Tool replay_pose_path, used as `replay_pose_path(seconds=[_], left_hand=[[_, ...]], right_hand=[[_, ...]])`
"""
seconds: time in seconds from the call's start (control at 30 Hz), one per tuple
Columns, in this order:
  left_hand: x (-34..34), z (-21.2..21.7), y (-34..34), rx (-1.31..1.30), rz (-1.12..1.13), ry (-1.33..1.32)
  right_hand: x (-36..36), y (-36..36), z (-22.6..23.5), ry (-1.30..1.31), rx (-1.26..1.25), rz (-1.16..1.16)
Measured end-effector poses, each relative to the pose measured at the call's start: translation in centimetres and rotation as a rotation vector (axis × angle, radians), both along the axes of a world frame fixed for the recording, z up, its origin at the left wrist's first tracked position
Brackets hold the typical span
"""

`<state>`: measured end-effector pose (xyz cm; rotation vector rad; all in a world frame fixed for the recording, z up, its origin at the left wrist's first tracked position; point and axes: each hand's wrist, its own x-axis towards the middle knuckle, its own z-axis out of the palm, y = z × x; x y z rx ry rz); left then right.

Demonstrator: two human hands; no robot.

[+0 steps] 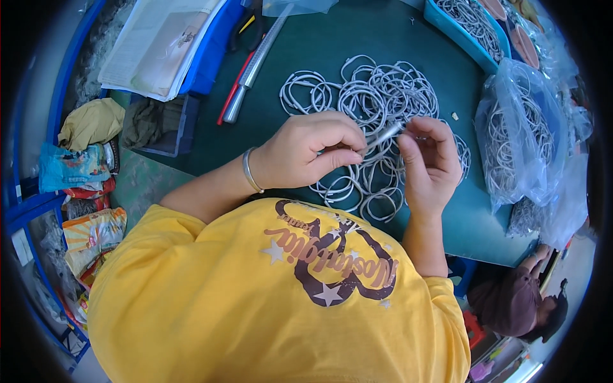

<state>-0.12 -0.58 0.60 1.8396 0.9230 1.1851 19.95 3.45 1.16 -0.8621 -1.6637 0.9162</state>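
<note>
My left hand [324, 145] is closed, thumb and fingers pinching one end of a short bright silver metal piece [385, 135]. From here it looks straight; I cannot tell whether it is a ring seen edge-on. The fingertips of my right hand [431, 156] are bent together at its other end. Beneath and beyond both hands lies a loose pile of silver-grey, bangle-sized metal rings [389, 89] on the dark green tabletop [306, 38]. My hands cover part of the pile. A plain silver bangle [249, 171] sits round my left wrist.
Far left stand a blue bin with papers [156, 45] and a grey tray [169, 127] holding dark cloth. A tapered silver mandrel [258, 64] lies beside a red stick [233, 92]. At right are a turquoise basket [469, 32] and clear bag [520, 134] of rings; another person [511, 300] sits beyond.
</note>
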Motion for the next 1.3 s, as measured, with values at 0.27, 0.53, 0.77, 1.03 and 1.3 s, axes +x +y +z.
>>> replay_pose_path(seconds=[0.27, 0.53, 0.77, 1.03, 1.3], left_hand=[[0.5, -0.7, 0.2, 0.362, 0.028, 0.29], [0.1, -0.9, -0.2, 0.385, 0.093, 0.353], [0.5, -0.5, -0.5, 0.133, 0.141, 0.154], [0.1, 0.0, -0.4, -0.053, 0.013, -0.004], [0.2, -0.8, -0.3, 0.191, 0.008, 0.218]], right_hand=[[-0.1, -2.0, -0.1, 0.234, -0.509, 0.207], [0.5, -2.2, -0.7, 0.214, -0.537, 0.184], [0.4, -2.2, -0.8, 0.246, -0.552, 0.265], [0.3, -1.6, -1.2, 0.311, -0.714, 0.257], [0.5, -1.8, -0.6, 0.263, -0.672, 0.228]])
